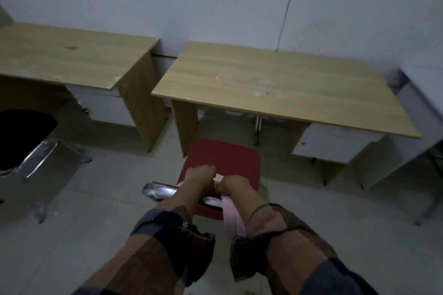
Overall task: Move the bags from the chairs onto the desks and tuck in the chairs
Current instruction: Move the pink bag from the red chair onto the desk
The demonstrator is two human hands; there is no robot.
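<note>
A red chair (223, 158) with a chrome backrest frame (158, 190) stands in front of the right wooden desk (275, 84), its seat pulled out from under the top. Pink straps (233, 218) of a bag hang over the chair's back; the bag itself is hidden behind my arms. My left hand (200, 178) and my right hand (231, 185) sit side by side at the top of the backrest, both closed around the pink straps. A second wooden desk (72, 55) stands to the left, with a black chair (21, 139) pulled out before it.
A white drawer unit (335, 143) hangs under the right desk's right side. A grey table (426, 93) stands at the far right edge. The wall runs behind both desks. Pale floor tiles surround the chairs.
</note>
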